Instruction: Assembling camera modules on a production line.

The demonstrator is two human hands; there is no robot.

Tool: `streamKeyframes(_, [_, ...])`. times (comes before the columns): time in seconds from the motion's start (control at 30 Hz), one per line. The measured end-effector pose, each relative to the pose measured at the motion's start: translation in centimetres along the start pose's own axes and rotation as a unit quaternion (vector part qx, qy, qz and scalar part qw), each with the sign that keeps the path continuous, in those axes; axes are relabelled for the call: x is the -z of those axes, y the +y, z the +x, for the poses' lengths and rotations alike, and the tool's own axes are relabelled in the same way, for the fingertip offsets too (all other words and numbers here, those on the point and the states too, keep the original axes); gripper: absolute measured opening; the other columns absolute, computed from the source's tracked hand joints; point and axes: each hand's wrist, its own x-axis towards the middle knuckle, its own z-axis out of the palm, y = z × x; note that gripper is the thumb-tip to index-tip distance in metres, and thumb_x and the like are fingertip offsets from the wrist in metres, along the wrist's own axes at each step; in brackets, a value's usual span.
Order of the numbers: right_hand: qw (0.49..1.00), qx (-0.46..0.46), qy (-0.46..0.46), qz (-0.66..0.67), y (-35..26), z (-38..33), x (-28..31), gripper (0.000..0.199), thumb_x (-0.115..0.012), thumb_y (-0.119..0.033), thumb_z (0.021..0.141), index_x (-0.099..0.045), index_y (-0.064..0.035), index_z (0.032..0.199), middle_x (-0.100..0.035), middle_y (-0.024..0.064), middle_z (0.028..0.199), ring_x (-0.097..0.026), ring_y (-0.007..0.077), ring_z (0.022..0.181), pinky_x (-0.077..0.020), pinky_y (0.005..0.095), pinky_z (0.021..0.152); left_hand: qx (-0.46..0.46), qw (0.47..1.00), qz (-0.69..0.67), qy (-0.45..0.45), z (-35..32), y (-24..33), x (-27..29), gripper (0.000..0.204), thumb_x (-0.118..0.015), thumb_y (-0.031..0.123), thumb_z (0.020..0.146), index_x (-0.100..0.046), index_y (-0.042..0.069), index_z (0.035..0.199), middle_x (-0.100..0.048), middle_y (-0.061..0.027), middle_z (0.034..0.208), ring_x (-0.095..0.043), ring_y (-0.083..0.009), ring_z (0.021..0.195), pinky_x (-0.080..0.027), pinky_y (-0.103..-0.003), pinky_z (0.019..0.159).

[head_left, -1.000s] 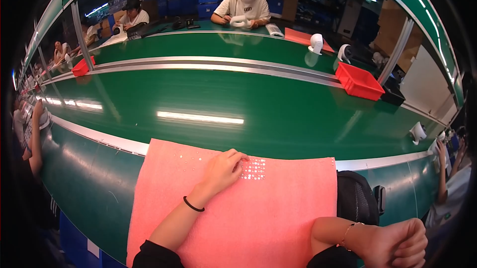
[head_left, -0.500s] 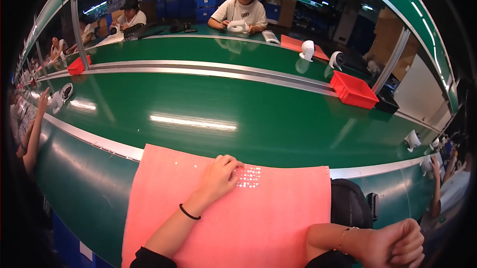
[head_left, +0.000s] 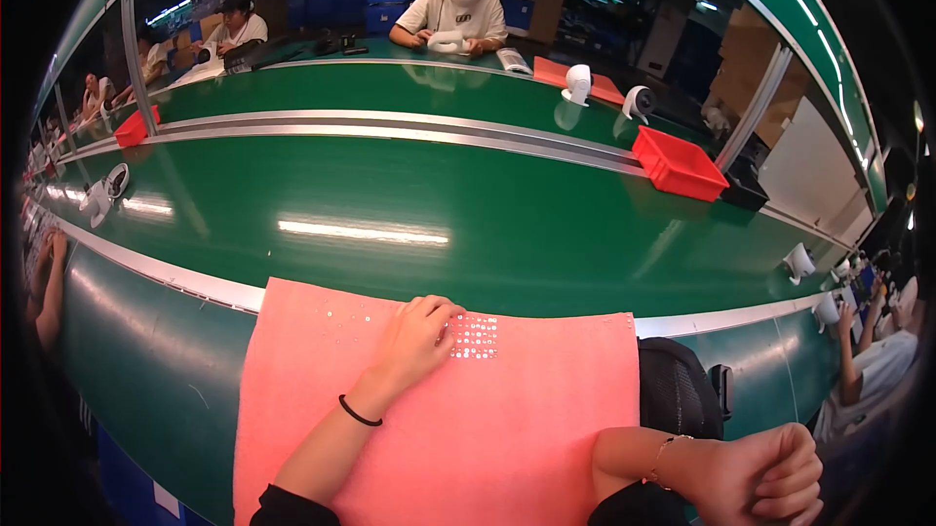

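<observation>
Pink mat (head_left: 526,428) covers the bench (head_left: 146,370); left hand (head_left: 419,336) lies flat, fingers spread, touching small shiny parts (head_left: 475,338); right hand (head_left: 770,472) makes an empty fist.

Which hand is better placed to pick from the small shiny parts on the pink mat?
Left. The left hand rests on the pink mat, fingertips touching the grid of small shiny parts. The right hand is a closed fist off the mat's right edge.
</observation>
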Motion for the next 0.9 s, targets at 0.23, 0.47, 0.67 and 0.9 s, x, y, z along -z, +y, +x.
streamKeyframes(0.23, [1.000,0.000,0.009,0.014,-0.1,0.1,-0.1,0.023,-0.038,-0.029,0.090,-0.049,-0.0131,0.077,-0.029,-0.0083,0.048,-0.029,0.0038,0.041,-0.0264,0.0182,0.043,0.086,0.989,0.113,0.051,-0.2,-1.6,3.9,0.007,-0.065,0.011,0.073,-0.065,0.006,0.079,-0.060,-0.0057,0.083,-0.057,-0.0258,0.082,-0.046,-0.037,0.073])
streamKeyframes(0.47, [1.000,0.003,-0.009,0.011,-0.1,0.0,0.1,0.022,-0.039,-0.029,0.089,-0.049,-0.0131,0.078,-0.029,-0.0085,0.048,-0.028,0.0032,0.042,-0.0264,0.0180,0.042,0.122,0.989,0.084,0.023,-0.5,-2.4,4.0,0.006,-0.065,0.013,0.074,-0.065,0.008,0.078,-0.060,-0.0066,0.082,-0.056,-0.0258,0.079,-0.047,-0.037,0.066])
streamKeyframes(0.67, [1.000,0.000,-0.014,0.004,-0.3,0.0,-0.1,0.022,-0.040,-0.029,0.090,-0.049,-0.0131,0.078,-0.030,-0.0085,0.049,-0.029,0.0031,0.042,-0.0258,0.0175,0.042,0.130,0.988,0.079,0.033,-0.6,-2.5,3.5,0.006,-0.066,0.009,0.073,-0.063,0.005,0.077,-0.060,-0.0068,0.081,-0.057,-0.0257,0.081,-0.047,-0.036,0.070])
streamKeyframes(0.9, [1.000,0.001,-0.022,0.013,0.1,-0.2,0.0,0.023,-0.039,-0.031,0.090,-0.049,-0.0132,0.080,-0.030,-0.0087,0.049,-0.029,0.0030,0.042,-0.0261,0.0177,0.043,0.129,0.987,0.042,0.080,-0.7,-2.8,3.3,0.010,-0.068,0.005,0.070,-0.061,0.001,0.076,-0.058,-0.0098,0.079,-0.057,-0.0268,0.078,-0.047,-0.036,0.068])
